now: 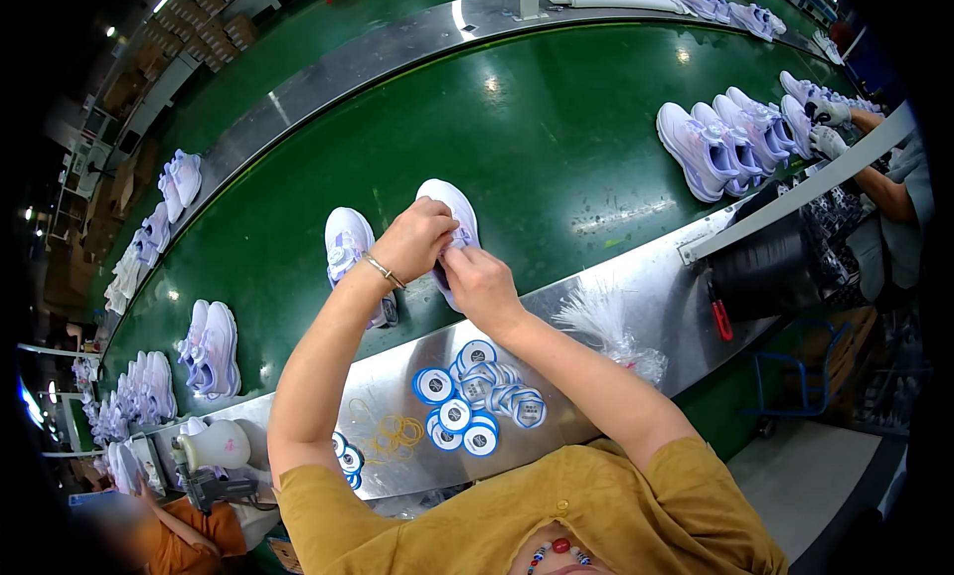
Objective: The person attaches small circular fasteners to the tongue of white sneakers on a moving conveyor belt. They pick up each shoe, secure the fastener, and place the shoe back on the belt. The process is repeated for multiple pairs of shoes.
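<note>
A white and lilac sneaker (pixel 447 194) lies toe away from me on the green conveyor belt (pixel 556 128), in front of my body. Over its upper, my left hand (pixel 417 239) is closed, fingertips pinched together near the lacing area. My right hand (pixel 480 287) pinches at the same spot from the near side. Whatever the fingertips hold is too small and covered to make out. The matching sneaker (pixel 348 239) rests just to the left, partly behind my left forearm.
Round blue-rimmed tags (pixel 454 416), yellow rubber bands (pixel 399 434) and a bundle of clear plastic strands (pixel 601 322) lie on the metal ledge. A red-handled tool (pixel 719 312) is further right. More sneakers (pixel 696 148) stand right, near a co-worker's gloved hands (pixel 827 128), and left (pixel 211 348).
</note>
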Tool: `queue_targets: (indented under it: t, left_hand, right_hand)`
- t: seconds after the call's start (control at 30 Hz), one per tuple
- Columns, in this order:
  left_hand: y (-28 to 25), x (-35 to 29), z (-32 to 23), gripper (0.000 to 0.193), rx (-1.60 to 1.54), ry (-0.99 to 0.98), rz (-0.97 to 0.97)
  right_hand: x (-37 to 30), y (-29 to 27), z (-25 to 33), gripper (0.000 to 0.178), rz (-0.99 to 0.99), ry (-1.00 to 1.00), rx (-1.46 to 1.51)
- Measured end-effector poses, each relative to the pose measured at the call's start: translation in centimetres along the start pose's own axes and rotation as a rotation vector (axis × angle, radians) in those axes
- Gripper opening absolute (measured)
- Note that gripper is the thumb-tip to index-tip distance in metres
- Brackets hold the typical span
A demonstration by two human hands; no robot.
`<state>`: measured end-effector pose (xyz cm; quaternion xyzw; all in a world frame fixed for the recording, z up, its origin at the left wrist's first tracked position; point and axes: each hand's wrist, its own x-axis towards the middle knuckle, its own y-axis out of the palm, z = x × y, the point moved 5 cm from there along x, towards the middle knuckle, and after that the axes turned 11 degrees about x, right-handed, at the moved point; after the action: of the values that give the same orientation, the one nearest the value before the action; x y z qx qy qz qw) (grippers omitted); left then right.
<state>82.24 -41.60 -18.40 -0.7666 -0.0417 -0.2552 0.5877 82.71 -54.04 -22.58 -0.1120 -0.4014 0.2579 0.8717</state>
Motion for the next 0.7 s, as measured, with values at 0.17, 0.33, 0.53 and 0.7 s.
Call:
queue_targets:
  t: [0.17, 0.33, 0.53, 0.7]
  left_hand:
    - [-0.3, -0.3, 0.1, 0.025, 0.127, -0.386, 0.109]
    - [0.0, -1.3, 0.9, 0.025, -0.034, -0.248, 0.132]
    - [-1.0, -3.1, 1.3, 0.027, -0.160, -0.508, -0.124]
    - [-2.3, -6.0, -3.7, 0.030, 0.125, -0.431, -0.408]
  right_hand:
    - [0.1, 0.1, 0.1, 0.004, -0.021, -0.012, 0.015]
    - [-0.1, 0.7, 0.4, 0.004, -0.008, -0.006, 0.042]
    - [0.1, 0.5, 0.6, 0.009, -0.012, 0.122, 0.197]
    - [2.1, -3.2, -1.1, 0.015, 0.152, 0.210, 0.358]
